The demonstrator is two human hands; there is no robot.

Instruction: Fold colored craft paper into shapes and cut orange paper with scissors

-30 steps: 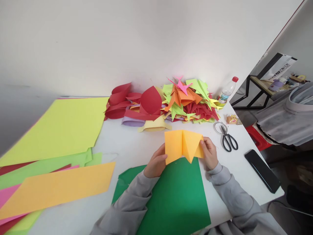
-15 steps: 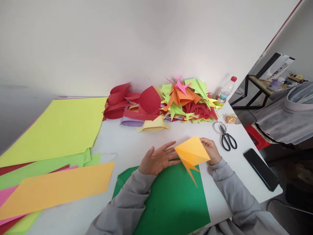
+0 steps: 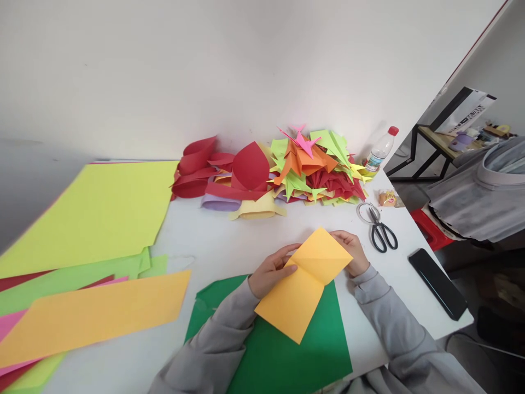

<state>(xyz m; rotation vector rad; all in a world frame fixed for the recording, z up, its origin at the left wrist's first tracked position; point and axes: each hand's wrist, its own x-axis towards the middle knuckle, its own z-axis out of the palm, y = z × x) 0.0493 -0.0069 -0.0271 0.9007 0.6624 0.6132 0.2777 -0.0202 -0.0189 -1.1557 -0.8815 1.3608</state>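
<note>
I hold a creased orange paper between both hands, just above a green sheet on the white table. My left hand grips its left edge with curled fingers, thumb on top. My right hand pinches its upper right corner. The paper hangs unfolded, with a diamond-shaped flap at the top and a larger panel slanting down toward me.
A heap of folded paper shapes and red curled pieces lies at the back. Large coloured sheets and an orange strip cover the left. Scissors, a black phone, a bottle and a small snack packet sit on the right.
The orange paper went from a pleated fold held upright, to a small folded diamond in my right hand alone, to an opened longer sheet. My left hand let go, then took its left edge again.
</note>
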